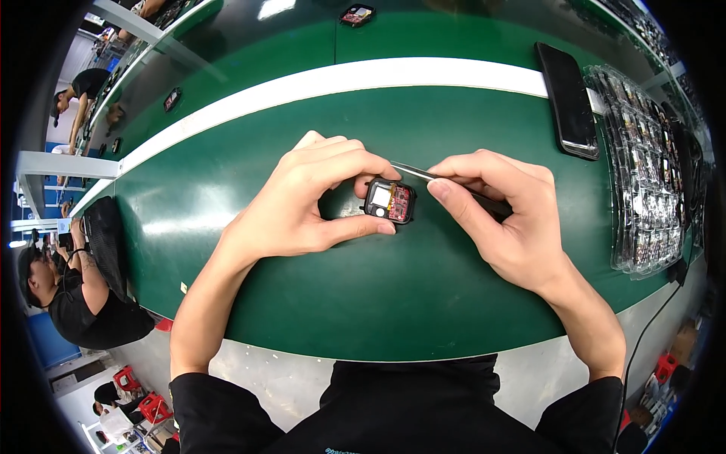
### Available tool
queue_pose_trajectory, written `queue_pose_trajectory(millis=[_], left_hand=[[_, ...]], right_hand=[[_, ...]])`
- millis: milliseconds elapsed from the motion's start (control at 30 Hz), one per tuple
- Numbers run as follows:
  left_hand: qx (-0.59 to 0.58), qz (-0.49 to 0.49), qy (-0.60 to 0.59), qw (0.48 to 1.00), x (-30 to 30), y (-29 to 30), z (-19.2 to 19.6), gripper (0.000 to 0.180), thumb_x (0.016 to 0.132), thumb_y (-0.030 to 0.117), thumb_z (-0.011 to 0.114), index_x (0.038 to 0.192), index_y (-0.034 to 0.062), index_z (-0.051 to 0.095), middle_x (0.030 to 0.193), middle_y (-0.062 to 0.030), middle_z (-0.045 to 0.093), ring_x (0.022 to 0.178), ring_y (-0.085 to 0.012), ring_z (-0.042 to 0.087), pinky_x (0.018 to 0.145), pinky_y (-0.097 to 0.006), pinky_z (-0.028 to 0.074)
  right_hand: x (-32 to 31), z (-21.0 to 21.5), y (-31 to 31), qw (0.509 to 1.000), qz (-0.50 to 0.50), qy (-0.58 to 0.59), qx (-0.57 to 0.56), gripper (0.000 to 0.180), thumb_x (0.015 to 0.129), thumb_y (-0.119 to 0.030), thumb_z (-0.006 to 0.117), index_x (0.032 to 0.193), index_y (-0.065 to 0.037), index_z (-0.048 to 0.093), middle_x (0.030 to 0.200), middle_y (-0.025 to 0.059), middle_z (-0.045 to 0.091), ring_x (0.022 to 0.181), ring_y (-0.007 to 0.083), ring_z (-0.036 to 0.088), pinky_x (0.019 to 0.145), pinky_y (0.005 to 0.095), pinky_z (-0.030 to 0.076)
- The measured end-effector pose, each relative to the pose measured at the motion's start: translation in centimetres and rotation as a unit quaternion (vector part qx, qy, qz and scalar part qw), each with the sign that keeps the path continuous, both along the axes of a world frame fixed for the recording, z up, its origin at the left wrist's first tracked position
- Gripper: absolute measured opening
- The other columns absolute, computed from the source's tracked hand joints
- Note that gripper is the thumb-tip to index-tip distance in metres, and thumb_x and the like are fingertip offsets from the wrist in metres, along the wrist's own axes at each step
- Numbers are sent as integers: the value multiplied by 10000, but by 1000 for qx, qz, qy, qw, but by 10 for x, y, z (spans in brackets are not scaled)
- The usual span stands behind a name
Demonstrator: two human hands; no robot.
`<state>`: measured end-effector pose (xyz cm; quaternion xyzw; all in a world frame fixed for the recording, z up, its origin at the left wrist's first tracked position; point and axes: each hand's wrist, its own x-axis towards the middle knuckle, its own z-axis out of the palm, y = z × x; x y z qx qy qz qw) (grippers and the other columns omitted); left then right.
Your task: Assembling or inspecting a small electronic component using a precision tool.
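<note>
Small electronic module, a black square case with a red circuit board and a pale square part showing inside, sits near the middle of the green worktop. The left hand holds it from 9 o'clock: its fingers curl over the top edge while the thumb presses along the lower edge, so the hand is closed around the case. The right hand comes in from 3 o'clock, its fingers pinched shut on thin metal tweezers. The tweezers' tip lies at the module's upper edge, near 12 o'clock; whether it touches the board cannot be told.

At 2 o'clock from the module, well apart, a black phone lies across the white stripe on the worktop. Just beyond it, at 3 o'clock, stand clear plastic trays filled with similar small parts. A second small red-and-black part rests far off at 12 o'clock. At 9 o'clock, beyond the worktop's edge, another person in a black shirt sits nearby.
</note>
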<state>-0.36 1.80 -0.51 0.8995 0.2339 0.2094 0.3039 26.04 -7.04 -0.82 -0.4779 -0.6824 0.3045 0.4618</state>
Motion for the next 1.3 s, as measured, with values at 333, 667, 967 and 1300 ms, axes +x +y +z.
queue_pose_trajectory(millis=[333,667,967,1300], left_hand=[[-36,-2,0,999,-4,-4,7,802,673,201,1030,1414,127,732,1038,12,700,892,-167,511,872,-329,409],[-149,-29,8,988,-3,1,20,651,770,127,893,1402,138,739,1057,34,774,864,-149,519,925,-332,395],[54,117,-9,992,39,82,28,420,897,144,861,1294,67,749,1240,-66,732,970,-204,664,837,-375,548],[127,176,79,973,94,162,3,509,1014,155,749,1515,139,661,1449,-127,720,1394,-357,629,1192,-467,503]], right_hand=[[-10,2,-6,983,27,-181,23,479,836,-255,934,1239,-59,763,948,74,664,731,297,722,633,419,568],[-1,6,-12,982,25,-175,72,436,784,-292,908,1071,-35,702,968,95,665,698,326,712,605,444,562],[82,62,-49,961,-129,-205,137,424,789,-276,945,1071,-50,725,920,59,670,738,197,721,638,348,575],[256,78,-141,889,-449,-86,9,358,837,-142,939,1083,3,724,683,-63,461,634,43,401,588,262,343]])
